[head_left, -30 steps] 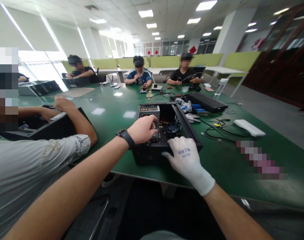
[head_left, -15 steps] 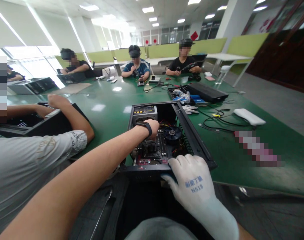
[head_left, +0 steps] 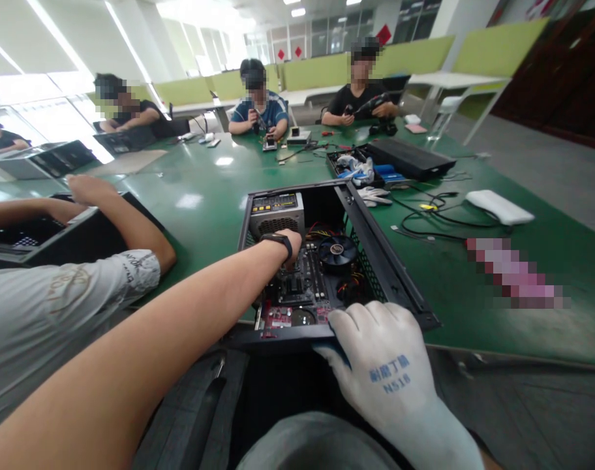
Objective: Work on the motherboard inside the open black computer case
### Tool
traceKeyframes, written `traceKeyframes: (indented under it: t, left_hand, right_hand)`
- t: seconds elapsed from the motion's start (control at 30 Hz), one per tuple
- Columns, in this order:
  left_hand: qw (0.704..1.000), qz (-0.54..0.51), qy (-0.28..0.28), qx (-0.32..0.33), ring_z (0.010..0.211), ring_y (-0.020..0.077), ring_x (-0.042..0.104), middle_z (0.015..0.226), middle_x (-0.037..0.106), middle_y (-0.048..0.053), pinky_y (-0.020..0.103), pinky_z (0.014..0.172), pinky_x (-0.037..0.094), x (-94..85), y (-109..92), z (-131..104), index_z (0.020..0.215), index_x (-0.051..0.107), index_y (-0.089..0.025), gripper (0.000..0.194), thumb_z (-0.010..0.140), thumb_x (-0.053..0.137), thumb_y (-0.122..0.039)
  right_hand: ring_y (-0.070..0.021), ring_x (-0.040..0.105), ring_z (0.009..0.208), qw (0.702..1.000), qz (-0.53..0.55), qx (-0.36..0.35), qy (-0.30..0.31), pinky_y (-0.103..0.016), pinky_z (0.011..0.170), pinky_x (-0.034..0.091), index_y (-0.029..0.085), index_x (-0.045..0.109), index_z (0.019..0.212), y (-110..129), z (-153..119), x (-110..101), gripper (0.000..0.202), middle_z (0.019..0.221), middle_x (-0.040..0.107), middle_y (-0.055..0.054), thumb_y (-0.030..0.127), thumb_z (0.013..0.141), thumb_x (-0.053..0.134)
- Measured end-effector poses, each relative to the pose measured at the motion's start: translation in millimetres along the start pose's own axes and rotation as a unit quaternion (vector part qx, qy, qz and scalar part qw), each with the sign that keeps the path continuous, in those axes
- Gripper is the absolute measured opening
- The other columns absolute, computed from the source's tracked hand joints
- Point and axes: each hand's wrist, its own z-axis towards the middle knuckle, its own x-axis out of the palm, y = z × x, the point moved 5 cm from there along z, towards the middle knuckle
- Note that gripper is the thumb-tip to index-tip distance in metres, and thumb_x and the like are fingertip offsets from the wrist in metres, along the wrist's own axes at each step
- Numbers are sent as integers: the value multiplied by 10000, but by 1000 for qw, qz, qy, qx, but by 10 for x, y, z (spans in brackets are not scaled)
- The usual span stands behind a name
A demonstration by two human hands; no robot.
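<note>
An opened black computer case (head_left: 390,274) lies at the near table edge, its inside facing up. It holds a power supply (head_left: 278,212), a motherboard (head_left: 297,287) and a round cooling fan (head_left: 336,251). My bare left hand (head_left: 292,245), with a dark band on the wrist, reaches down into the case over the motherboard, just in front of the power supply. Its fingers look curled; their tips and anything in them are hidden. My right hand (head_left: 383,352), in a white work glove, grips the near rim of the case, fingers on top and thumb below.
At left a co-worker's arm (head_left: 126,215) reaches into another case. Black cables (head_left: 425,219), a white pouch (head_left: 500,207) and a blurred pinkish item (head_left: 515,273) lie at right. Behind are gloves (head_left: 373,196) and a black panel (head_left: 410,160). Several people sit across the green table (head_left: 204,176).
My view has tilted down a little. My left hand has shifted slightly toward me inside the case. My right hand keeps its grip on the near rim.
</note>
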Motion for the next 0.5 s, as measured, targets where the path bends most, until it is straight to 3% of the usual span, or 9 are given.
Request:
traceKeyframes:
  t: [0.2,0.5]
  left_hand:
    - [1000,26,-2,3,1046,287,710,1139,753,158,271,890,558,24,-36,24,1113,771,-166,718,440,951,-340]
    - [999,35,-7,6,1045,299,710,1138,753,163,290,889,565,34,-41,40,1152,756,-145,731,470,941,-333]
  right_hand:
    - [-224,431,748,1000,5,3,2,-368,703,216,238,617,858,0,7,-7,268,763,592,-18,386,722,794]
    - [-222,419,755,1000,6,4,-1,-364,708,204,236,614,861,-7,-5,10,272,767,590,-22,394,727,790]
